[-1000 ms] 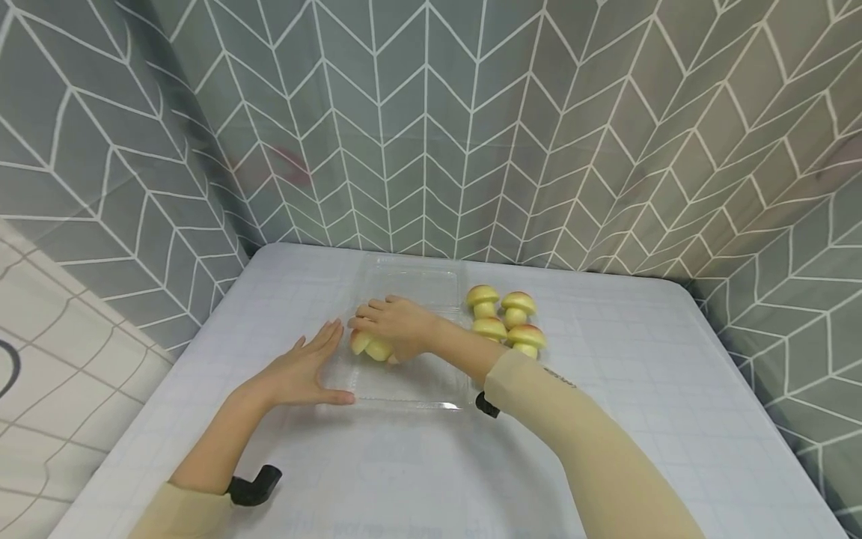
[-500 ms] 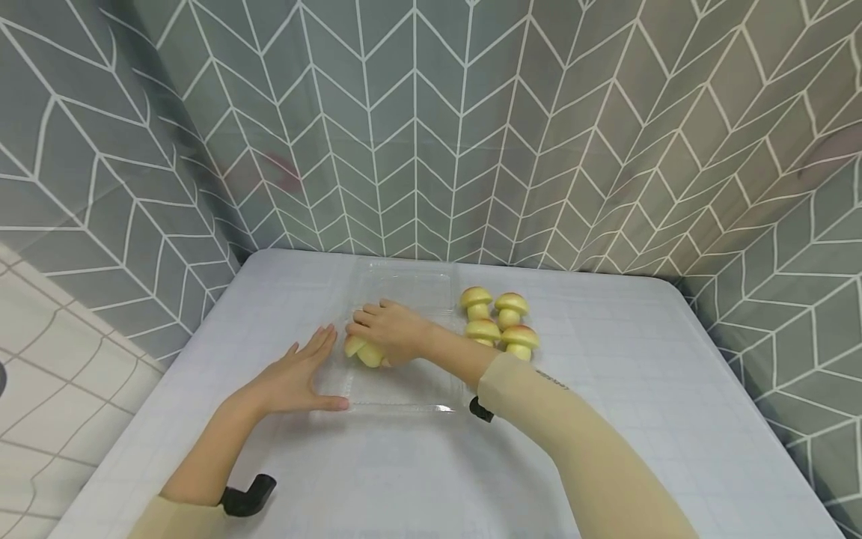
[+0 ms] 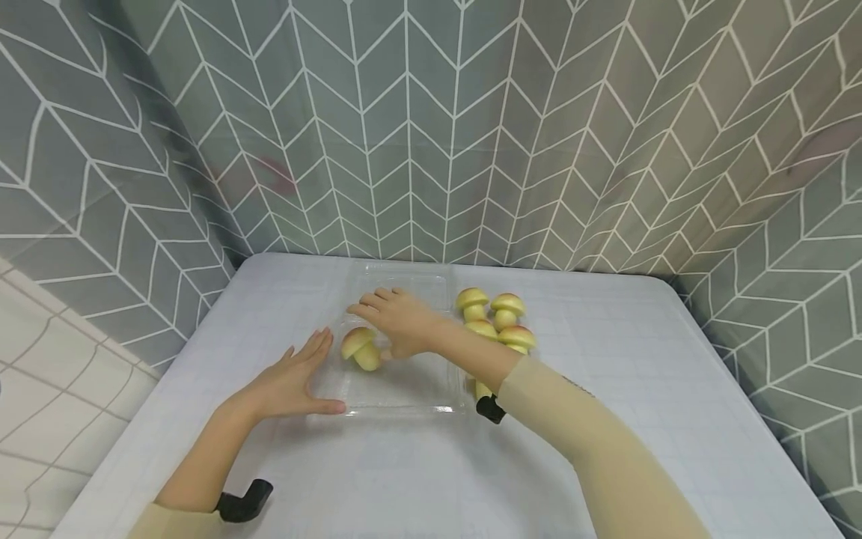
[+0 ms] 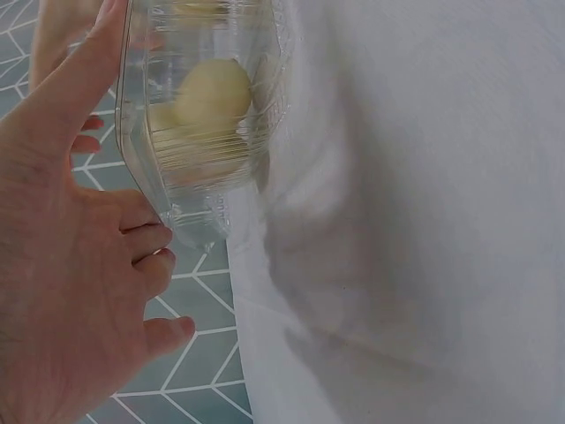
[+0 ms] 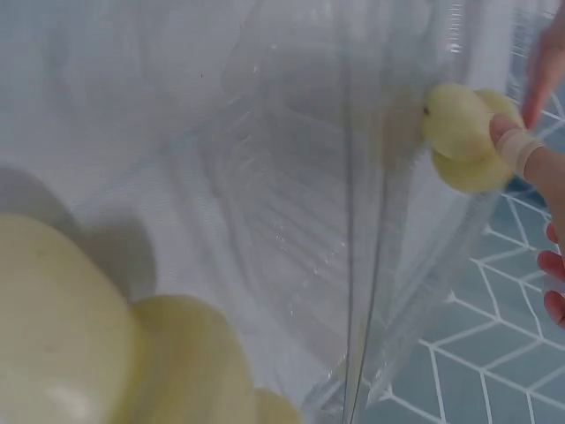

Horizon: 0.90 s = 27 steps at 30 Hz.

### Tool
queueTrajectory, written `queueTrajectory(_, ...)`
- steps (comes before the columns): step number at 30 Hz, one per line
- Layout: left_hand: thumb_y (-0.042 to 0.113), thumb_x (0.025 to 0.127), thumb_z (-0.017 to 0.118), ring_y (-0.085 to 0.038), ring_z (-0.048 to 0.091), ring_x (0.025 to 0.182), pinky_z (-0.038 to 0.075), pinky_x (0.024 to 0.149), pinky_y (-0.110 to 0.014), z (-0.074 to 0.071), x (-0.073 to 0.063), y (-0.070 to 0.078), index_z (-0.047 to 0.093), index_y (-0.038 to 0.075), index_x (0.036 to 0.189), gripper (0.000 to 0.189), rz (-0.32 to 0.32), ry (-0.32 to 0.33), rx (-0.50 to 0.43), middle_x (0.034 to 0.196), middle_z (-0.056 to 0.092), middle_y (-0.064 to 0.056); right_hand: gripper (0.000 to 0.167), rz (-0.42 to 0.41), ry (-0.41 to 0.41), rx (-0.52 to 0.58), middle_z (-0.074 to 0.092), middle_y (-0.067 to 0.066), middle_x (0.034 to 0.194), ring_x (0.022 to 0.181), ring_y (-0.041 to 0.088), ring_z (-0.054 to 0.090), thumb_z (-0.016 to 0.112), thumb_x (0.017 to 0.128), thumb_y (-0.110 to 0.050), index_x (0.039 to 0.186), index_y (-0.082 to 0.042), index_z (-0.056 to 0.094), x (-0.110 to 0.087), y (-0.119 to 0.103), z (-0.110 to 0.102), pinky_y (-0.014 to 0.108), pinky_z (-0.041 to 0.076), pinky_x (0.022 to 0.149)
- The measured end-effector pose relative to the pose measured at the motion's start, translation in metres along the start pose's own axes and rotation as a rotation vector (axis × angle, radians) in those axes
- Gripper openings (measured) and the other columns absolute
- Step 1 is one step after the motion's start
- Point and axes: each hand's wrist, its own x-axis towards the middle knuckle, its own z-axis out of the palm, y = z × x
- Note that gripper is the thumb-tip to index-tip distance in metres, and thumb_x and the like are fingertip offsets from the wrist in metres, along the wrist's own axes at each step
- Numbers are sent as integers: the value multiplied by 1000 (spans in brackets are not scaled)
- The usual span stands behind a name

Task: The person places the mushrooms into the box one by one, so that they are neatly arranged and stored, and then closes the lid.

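Observation:
A clear plastic clamshell box [image 3: 404,393] stands on the table with a yellow toy mushroom [image 3: 364,350] lying tilted at its left side. My right hand [image 3: 404,322] is over the box, its fingers stretched beyond the mushroom. In the right wrist view the thumb [image 5: 516,146] overlaps the mushroom; contact cannot be told. My left hand [image 3: 289,385] rests against the box's left edge, fingers straight, thumb spread at the near left corner. Through the box wall in the left wrist view the mushroom [image 4: 212,97] shows blurred.
Right of the box stand several similar mushrooms [image 3: 506,308], some partly hidden by the right forearm. The box's lid [image 3: 404,277] lies folded back behind it. A patterned curtain [image 3: 431,150] hangs past the table's far edge. Black wrist mounts [image 3: 245,501] stick out from both arms.
The right fingers have lifted off the mushroom and spread, leaving it in the box. The left hand keeps its place at the box's edge. The head view has shifted slightly.

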Motion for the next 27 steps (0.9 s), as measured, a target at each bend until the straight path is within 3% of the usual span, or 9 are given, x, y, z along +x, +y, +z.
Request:
queueTrajectory(6,67,71,71,-40,10,144,10,111,-64,0,0,0,17,-9,149,121,-2,1,1,157,11,-24,95,53,132,109,44,3,138,123,22,43,75,74,-57,147,-13,33,-28,6,-7,38,41,100)
queueTrajectory(14,67,70,72,-40,11,144,11,111,-64,3,-1,1,18,-10,149,123,-2,11,-1,157,12,-26,92,121,250,190,43,3,141,126,22,43,66,78,-65,146,-11,34,-66,18,-5,41,37,105)
queueTrajectory(27,70,69,70,-40,12,144,12,111,-64,1,0,3,18,-9,149,124,13,32,8,157,13,-25,92,311,342,206,49,7,135,120,25,48,69,75,-63,144,-12,38,-124,39,-10,44,41,99)
